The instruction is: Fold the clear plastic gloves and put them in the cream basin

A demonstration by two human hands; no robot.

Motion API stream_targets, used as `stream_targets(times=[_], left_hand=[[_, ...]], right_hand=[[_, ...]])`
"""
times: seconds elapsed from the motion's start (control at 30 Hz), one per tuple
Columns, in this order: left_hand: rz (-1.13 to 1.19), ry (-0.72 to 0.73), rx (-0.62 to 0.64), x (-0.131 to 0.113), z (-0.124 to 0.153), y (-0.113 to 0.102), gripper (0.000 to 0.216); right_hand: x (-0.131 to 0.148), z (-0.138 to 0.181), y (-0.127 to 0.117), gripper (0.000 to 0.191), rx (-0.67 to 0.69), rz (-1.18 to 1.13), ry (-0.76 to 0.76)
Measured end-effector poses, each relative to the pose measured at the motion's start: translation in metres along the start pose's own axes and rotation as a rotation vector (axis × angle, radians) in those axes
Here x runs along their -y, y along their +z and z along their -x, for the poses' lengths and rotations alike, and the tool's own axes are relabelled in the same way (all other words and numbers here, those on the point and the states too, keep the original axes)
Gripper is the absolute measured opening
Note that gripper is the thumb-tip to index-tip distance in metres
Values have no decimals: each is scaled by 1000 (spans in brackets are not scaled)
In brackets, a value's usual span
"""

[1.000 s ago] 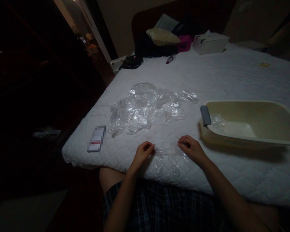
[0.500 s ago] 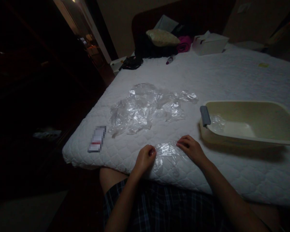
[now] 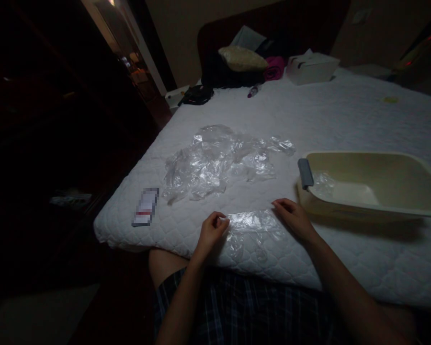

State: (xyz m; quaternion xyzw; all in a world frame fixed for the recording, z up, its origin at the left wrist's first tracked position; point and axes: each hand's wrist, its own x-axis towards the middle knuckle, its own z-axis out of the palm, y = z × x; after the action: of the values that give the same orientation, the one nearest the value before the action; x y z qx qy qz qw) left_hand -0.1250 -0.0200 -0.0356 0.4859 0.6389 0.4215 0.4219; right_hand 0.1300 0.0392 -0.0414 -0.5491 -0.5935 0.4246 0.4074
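Observation:
A clear, crinkled plastic bag [image 3: 253, 222] lies on the white quilted bed in front of me, its upper part a folded, shiny band. At its left edge is my left hand [image 3: 212, 235], with thumb and forefinger pinched on the plastic. My right hand [image 3: 295, 221] is at the bag's upper right corner, fingertips closed together there; the exact contact is hard to see in the dim light. Farther back on the bed, several more clear plastic bags [image 3: 215, 163] are spread in a loose heap.
A cream plastic tub [image 3: 362, 211] with a grey handle stands on the right, some clear plastic inside. A pixelated flat item [image 3: 145, 207] lies at the left edge of the bed [image 3: 330, 115]. A white box [image 3: 312, 69], pillow [image 3: 242, 58] and small bottle [image 3: 253, 91] are at the back.
My right hand has shifted right and slightly up, and the bag's upper band now reaches farther right. My left hand has moved slightly left.

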Motion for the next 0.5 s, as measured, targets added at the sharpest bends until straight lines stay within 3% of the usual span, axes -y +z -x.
stream_targets(times=[0.23,0.5], left_hand=[[179,-130,243,-11,0,9,25],[289,-218,214,-11,-11,16,27]], right_hand=[[16,7,4,37,356,-33,109],[15,-1,6,34,318,27,120]])
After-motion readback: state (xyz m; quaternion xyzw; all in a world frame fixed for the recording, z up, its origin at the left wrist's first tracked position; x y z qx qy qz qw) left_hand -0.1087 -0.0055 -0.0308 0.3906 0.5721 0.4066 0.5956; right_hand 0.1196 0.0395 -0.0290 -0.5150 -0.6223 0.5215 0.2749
